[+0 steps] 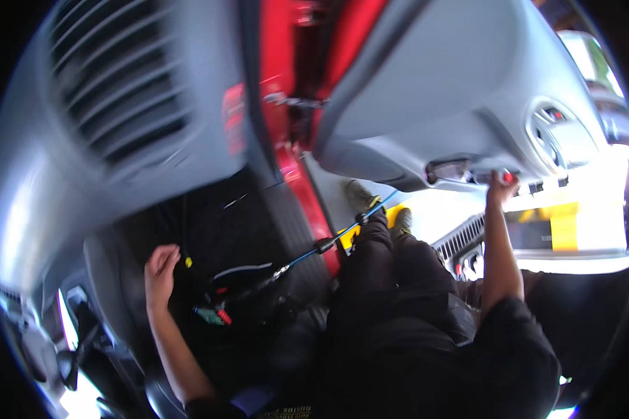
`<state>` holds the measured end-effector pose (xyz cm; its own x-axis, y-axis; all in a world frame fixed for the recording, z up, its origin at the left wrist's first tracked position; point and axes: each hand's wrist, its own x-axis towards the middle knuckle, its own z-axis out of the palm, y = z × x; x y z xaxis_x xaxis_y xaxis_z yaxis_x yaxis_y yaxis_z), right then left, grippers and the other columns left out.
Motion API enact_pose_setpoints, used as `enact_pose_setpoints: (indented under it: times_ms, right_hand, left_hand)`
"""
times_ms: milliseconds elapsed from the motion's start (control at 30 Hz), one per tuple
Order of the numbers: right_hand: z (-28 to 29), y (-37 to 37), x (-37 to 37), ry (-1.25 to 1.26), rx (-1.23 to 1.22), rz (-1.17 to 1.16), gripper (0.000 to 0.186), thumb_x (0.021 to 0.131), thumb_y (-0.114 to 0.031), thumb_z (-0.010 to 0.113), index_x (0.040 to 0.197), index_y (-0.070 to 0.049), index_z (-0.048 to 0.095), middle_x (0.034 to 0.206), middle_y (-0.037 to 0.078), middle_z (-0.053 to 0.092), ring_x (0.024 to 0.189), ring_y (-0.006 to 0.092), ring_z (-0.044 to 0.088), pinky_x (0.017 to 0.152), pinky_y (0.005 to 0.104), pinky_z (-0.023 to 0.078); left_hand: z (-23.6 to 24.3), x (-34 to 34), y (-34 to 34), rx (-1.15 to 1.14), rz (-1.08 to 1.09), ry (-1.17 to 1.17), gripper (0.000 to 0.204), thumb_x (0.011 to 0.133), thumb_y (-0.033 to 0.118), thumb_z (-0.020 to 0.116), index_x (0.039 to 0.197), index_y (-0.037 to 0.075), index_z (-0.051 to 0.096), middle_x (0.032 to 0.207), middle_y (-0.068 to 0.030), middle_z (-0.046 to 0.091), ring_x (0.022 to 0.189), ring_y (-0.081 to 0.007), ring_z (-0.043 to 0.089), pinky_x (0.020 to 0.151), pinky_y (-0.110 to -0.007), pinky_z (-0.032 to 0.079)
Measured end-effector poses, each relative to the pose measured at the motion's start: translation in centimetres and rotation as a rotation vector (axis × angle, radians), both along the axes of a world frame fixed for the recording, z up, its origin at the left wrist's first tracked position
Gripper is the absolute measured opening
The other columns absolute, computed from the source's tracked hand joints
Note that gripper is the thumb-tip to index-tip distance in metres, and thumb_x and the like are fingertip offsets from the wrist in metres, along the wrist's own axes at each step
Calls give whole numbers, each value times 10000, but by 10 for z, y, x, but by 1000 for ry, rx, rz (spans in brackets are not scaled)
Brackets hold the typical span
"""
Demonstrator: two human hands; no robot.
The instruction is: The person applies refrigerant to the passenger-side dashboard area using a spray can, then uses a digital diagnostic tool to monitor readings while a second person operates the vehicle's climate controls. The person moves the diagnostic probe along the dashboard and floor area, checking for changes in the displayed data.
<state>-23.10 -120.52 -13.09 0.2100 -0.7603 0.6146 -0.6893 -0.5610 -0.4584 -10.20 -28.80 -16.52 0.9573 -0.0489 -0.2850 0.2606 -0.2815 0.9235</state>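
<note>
My right hand (502, 190) is at the grey car door (426, 105), by the armrest's switch panel (451, 170). Its fingers are bent around a small part with a red spot (508, 178); blur hides what that part is. Lower left, my left hand (162, 271) hangs above the dark car interior, fingers loosely curled and apart, holding nothing I can see. Close by it is a small yellow piece (188, 262). A blue cord (304, 258) with black fittings stretches from the dark interior across the red door sill (304, 199).
A grey dashboard (213, 160) with a slatted vent (115, 77) fills the upper left. The inner door handle (548, 136) sits on the right. A green and red item (212, 316) lies low in the interior. My shoes (363, 195) rest beside yellow floor marking.
</note>
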Motion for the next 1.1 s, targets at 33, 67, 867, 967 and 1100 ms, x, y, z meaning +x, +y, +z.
enact_pose_setpoints:
  times_ms: [33, 67, 867, 967, 1100]
  right_hand:
    - [8, 38, 1, -41, 11, 159, 667, 786, -324, 900, 1284, -66, 540, 1179, 124, 592, 1085, 300, 620, 936, 431, 517]
    - [24, 88, -6, -84, -2, 300, 627, 802, -262, 904, 1273, -59, 544, 1175, 111, 593, 1057, 266, 626, 920, 399, 526]
    - [169, 687, 97, 384, -260, 1557, 401, 936, -419, 726, 810, -77, 557, 615, 89, 618, 570, 313, 678, 507, 407, 527]
    - [176, 694, 95, 428, -212, 1620, 315, 979, -386, 649, 889, -92, 581, 633, 103, 665, 573, 305, 700, 514, 413, 556]
    - [174, 675, 95, 359, -143, 1900, 247, 954, -295, 667, 895, -72, 576, 729, 110, 655, 687, 317, 703, 596, 427, 567]
  left_hand:
    - [11, -3, -7, 58, -56, -100, 153, 1004, 98, 676, 1126, 6, 685, 1004, -64, 738, 975, -129, 703, 871, -276, 542]
    - [36, -5, -38, 137, -58, -103, 177, 981, 105, 703, 1112, -12, 683, 1007, -102, 743, 990, -155, 716, 860, -305, 559]
    - [119, -60, -88, 95, 13, -785, 529, 758, 242, 869, 1149, 59, 565, 990, -196, 703, 926, -416, 714, 769, -465, 582]
    - [129, -63, -85, 76, 39, -559, 461, 729, 215, 867, 1079, 69, 605, 960, -145, 727, 883, -384, 739, 763, -430, 587]
    - [136, -62, -75, -120, -217, -552, 451, 723, 121, 850, 1114, 56, 635, 977, -98, 726, 934, -181, 731, 830, -332, 560]
